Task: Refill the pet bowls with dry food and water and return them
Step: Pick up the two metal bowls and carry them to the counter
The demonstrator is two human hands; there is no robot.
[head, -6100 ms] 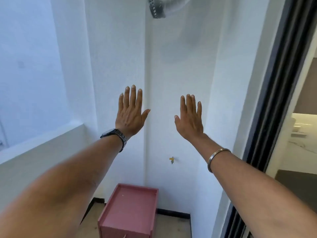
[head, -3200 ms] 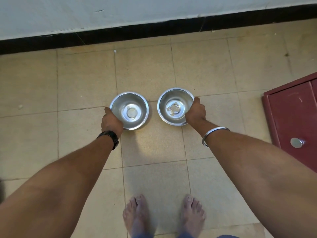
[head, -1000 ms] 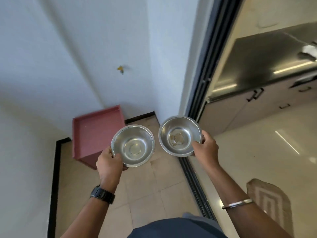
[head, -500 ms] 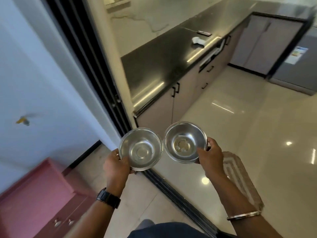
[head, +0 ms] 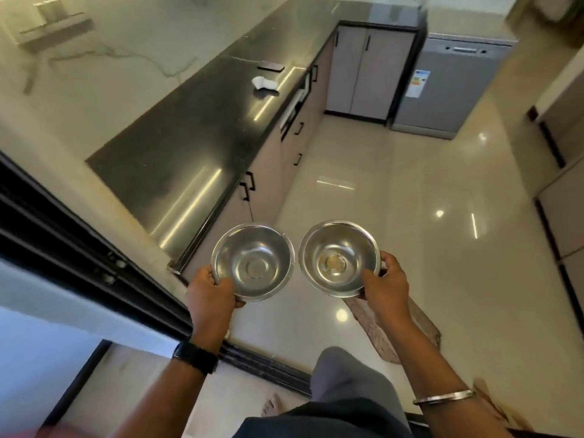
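Observation:
Two round steel pet bowls are held side by side in the air at waist height. My left hand (head: 211,294) grips the near rim of the left bowl (head: 254,259), which is bare inside. My right hand (head: 384,284) grips the right rim of the right bowl (head: 335,256), which has a little brownish residue at its bottom. Both bowls are upright and their rims nearly touch. No food or water container is in view.
A sliding-door track (head: 262,358) crosses the floor under my raised knee. A long black kitchen counter (head: 189,137) runs along the left, with a white object (head: 264,83) and a dark phone (head: 271,67) on it. A doormat (head: 376,330) lies beyond the track; a steel appliance (head: 448,90) stands far back.
I picked the two bowls off the balcony floor, turned right and walked toward the kitchen doorway. The red cabinet has left the view and the counter is nearer.

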